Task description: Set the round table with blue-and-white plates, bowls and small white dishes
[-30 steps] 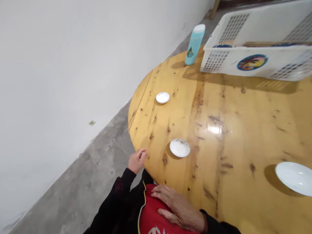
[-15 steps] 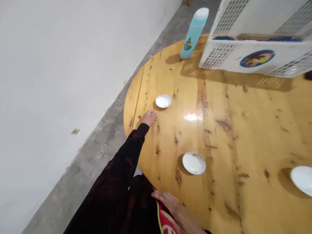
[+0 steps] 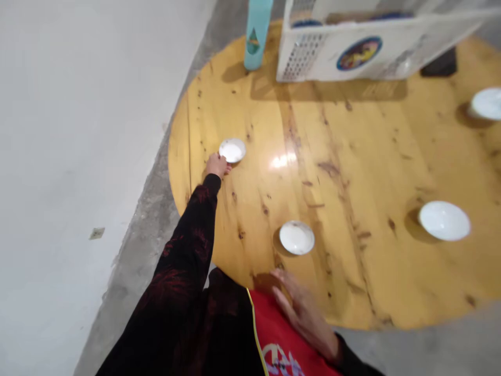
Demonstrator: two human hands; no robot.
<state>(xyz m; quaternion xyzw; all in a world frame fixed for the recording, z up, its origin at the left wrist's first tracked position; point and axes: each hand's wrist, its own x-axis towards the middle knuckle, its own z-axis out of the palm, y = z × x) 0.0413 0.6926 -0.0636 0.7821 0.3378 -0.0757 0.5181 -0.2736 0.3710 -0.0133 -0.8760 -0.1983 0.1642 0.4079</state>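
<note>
At the table's left side, my left hand (image 3: 218, 165) has its thumb and fingers closed on the near-left rim of a small white saucer (image 3: 233, 150). The saucer is at the tabletop; whether it is lifted cannot be made out. My right hand (image 3: 301, 310), smeared a little by motion, holds nothing, with thumb and fingers apart over the red apron (image 3: 270, 318) at the table's near edge. Beyond its fingertips stands a white bowl (image 3: 296, 238). Farther right is another white bowl (image 3: 444, 221).
The wooden table (image 3: 376, 172) has a rounded left end near the white wall (image 3: 78, 104). At the back stand a light blue bottle (image 3: 257, 39) and a white plastic basket (image 3: 313, 57). A dark flat object (image 3: 440, 63) and a third white bowl (image 3: 489, 103) lie to the right.
My left hand has reached the saucer and closed on its rim. My right hand has risen off the apron and table edge, fingers spreading. The view has swung right and down.
</note>
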